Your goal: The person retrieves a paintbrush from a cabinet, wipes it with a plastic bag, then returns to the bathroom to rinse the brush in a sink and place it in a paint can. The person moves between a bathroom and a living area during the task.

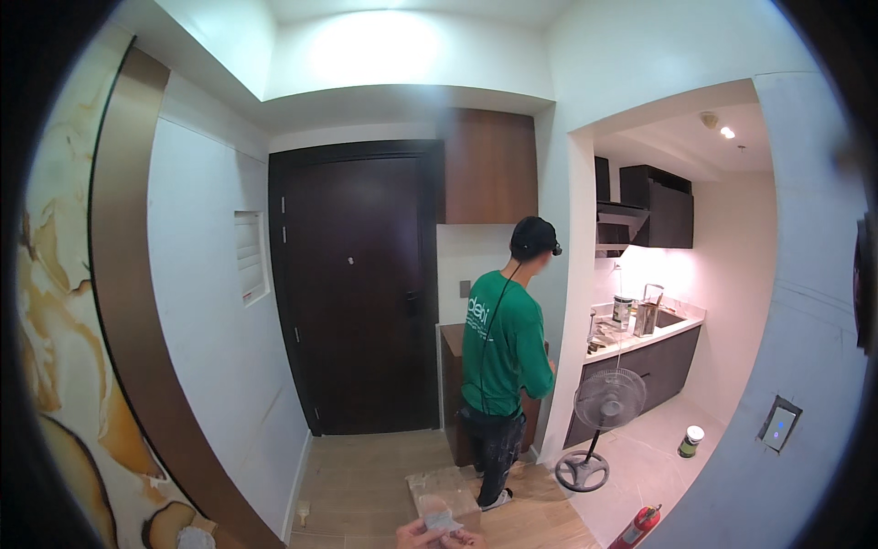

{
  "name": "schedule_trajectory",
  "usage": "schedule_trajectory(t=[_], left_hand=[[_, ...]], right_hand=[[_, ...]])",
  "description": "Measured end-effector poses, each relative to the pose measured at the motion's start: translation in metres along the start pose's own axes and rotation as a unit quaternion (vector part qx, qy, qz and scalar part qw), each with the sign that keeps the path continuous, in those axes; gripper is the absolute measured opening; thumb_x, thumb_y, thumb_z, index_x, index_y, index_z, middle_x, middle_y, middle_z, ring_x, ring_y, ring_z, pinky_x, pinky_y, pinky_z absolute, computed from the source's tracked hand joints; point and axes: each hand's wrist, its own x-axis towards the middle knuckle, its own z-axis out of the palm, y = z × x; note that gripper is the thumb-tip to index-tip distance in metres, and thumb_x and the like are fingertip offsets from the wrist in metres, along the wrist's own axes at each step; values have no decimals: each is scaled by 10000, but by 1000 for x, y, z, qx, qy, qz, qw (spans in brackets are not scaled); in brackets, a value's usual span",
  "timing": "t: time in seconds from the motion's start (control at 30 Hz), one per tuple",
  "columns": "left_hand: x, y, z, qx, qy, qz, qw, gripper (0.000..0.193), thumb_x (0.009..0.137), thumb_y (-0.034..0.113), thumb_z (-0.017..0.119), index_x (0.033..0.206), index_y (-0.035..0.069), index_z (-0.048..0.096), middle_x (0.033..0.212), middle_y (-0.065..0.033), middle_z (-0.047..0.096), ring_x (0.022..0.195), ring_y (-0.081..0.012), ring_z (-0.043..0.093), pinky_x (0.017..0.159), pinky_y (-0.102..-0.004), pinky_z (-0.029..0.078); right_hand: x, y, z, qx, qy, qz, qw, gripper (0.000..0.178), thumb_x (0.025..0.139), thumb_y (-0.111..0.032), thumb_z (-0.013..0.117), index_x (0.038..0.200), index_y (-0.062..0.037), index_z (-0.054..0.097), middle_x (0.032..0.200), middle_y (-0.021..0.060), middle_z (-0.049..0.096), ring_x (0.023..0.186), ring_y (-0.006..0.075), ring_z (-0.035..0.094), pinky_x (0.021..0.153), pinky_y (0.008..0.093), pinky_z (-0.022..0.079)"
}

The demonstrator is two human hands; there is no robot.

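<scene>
Both of my hands show at the lower edge, close together. My left hand (417, 535) pinches a small pale grey sheet (443, 521), perhaps paper or a similar thin material. My right hand (465, 540) closes on the sheet's other side; its lower part is cut off by the edge. Just beyond my hands is a low, light brown box-like thing (437, 485) with a dusty top. Whether my hands touch it, I cannot tell.
A co-worker (501, 343) in a green shirt and black cap stands ahead by the wall corner. A standing fan (611, 399), a can (691, 441) and a red fire extinguisher (637, 527) are at the right. Beyond the co-worker's left is a dark door (361, 302).
</scene>
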Motion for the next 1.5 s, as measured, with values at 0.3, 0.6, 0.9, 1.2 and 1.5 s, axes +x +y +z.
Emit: schedule_trajectory(t=[0.3,0.6,0.9,1.2,1.5], left_hand=[[41,8,-20,119,-31,-56,991,275,818,93,689,1070,-15,679,923,-72,701,817,-172,648,729,-311,523],[77,-42,-18,228,-50,-42,971,239,812,139,713,1014,12,709,861,-32,693,753,-129,618,678,-291,503],[71,-1,42,144,-99,-62,983,209,843,134,695,1012,11,703,905,-34,687,820,-141,624,693,-304,499],[58,0,81,204,-245,-128,939,218,885,159,680,1052,19,691,980,-38,678,865,-146,612,762,-307,485],[47,14,124,191,-257,-138,937,227,893,176,665,1050,14,690,956,-42,675,849,-166,611,759,-320,485]], right_hand=[[41,23,0,3,54,-35,998,177,960,-201,544,905,-41,597,669,14,580,510,102,522,441,232,406],[23,-18,-10,-22,123,-47,991,230,948,-225,566,1046,-21,612,781,56,632,623,132,571,527,251,445],[2,-57,-50,-44,115,-35,992,478,883,-187,651,1296,14,518,1173,131,618,1142,242,565,929,343,484],[-5,-68,-75,26,124,-170,977,364,919,-156,621,1239,2,549,1136,95,622,1047,181,582,860,310,500],[-7,-51,-103,93,159,-148,972,182,932,-132,602,1060,-8,640,982,56,661,838,143,618,715,288,518]])
